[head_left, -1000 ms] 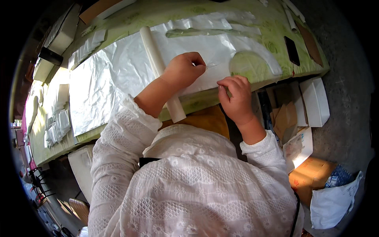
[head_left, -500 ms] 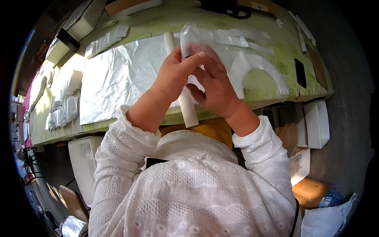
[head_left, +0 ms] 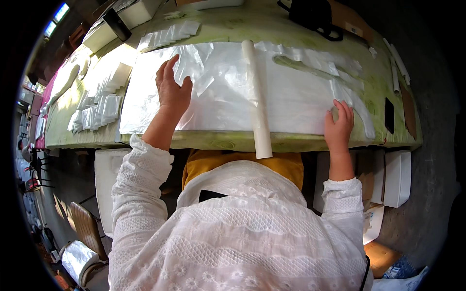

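Observation:
A wide clear plastic sheet (head_left: 298, 104) lies spread on the table in front of me, with wrinkles and glare on its left half. Across it, pointing toward me, rests a long whitish roll (head_left: 259, 111) whose near end juts past the table edge. My left hand (head_left: 173, 92) is open above the left part of the sheet, fingers apart and nothing in them. Close to the sheet's right end is my right hand (head_left: 340, 123), its fingers loosely bent and apart, holding nothing visible. Whether its fingertips touch the plastic I cannot tell.
Folded clear packets (head_left: 102, 111) lie in rows at the left, and another row of packets (head_left: 170, 35) farther back. A black phone (head_left: 389, 115) and thin white rolls (head_left: 399, 65) are at the right. A black bag (head_left: 310, 17) sits at the back.
My hands have parted from the middle, left hand leftward and right hand rightward. The clear plastic they held together is out of them. Plastic at the right now lies flatter, and the view has shifted.

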A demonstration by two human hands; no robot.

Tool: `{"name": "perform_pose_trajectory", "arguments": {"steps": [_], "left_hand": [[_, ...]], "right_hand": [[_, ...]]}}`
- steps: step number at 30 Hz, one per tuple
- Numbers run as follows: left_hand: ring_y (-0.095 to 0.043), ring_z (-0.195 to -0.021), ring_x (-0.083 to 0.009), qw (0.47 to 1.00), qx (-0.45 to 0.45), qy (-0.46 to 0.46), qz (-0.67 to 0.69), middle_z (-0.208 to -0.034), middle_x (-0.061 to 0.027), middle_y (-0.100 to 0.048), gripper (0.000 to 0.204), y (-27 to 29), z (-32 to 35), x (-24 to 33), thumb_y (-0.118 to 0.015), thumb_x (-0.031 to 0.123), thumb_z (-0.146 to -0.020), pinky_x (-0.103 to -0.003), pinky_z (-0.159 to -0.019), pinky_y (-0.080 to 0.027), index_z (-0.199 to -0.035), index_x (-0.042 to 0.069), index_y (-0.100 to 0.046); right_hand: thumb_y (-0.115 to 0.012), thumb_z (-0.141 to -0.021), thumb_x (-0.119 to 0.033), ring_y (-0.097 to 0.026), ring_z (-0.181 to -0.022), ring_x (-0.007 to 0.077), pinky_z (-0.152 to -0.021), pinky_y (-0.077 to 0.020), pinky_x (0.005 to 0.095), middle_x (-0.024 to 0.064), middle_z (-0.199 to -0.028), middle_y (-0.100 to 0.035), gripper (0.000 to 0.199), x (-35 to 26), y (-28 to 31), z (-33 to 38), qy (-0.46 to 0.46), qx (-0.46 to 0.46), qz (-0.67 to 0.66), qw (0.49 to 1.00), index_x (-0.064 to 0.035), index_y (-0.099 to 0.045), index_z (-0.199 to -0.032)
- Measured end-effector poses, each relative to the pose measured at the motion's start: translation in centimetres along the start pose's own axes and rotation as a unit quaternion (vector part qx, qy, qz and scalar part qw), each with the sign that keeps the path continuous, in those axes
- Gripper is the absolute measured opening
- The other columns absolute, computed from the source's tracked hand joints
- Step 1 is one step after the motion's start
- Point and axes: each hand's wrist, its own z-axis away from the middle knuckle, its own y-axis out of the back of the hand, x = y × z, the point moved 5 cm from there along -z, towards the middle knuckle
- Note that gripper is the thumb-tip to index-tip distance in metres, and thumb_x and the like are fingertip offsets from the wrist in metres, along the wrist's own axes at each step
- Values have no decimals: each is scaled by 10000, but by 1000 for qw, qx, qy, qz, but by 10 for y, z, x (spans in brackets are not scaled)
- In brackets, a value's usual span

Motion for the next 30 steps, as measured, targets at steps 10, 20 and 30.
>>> {"name": "perform_pose_trajectory", "arguments": {"steps": [10,20,30], "left_hand": [[-418,-1430,-362,949,-273,-156,38,-1450,-177,-540,717,-96,71,80,-578,119,-904,-547,-1214,-263,-1573,85,-323],[-384,-1458,-395,931,-192,-305,50,-1585,-118,-427,680,-66,56,105,-593,43,-881,-519,-1170,-365,-1535,147,-437],[-326,-1486,-435,947,-260,-183,55,-1515,-117,-512,352,-47,50,86,-722,260,-909,-502,-1192,-339,-1236,135,-689]], "right_hand": [[-728,-862,-77,-434,-1401,458,-1125,-420,524,168,-1400,-572,339,-184,-11,74,189,-142,-343,909,-70,-674,-1197],[-788,-809,-130,-502,-1314,428,-1103,-436,520,121,-1254,-651,347,-222,-6,69,283,-194,-328,880,-79,-694,-1139],[-773,-856,-213,-422,-1360,426,-1158,-331,558,150,-1444,-497,394,-186,-42,13,193,-55,-163,966,-134,-662,-1226]]}}
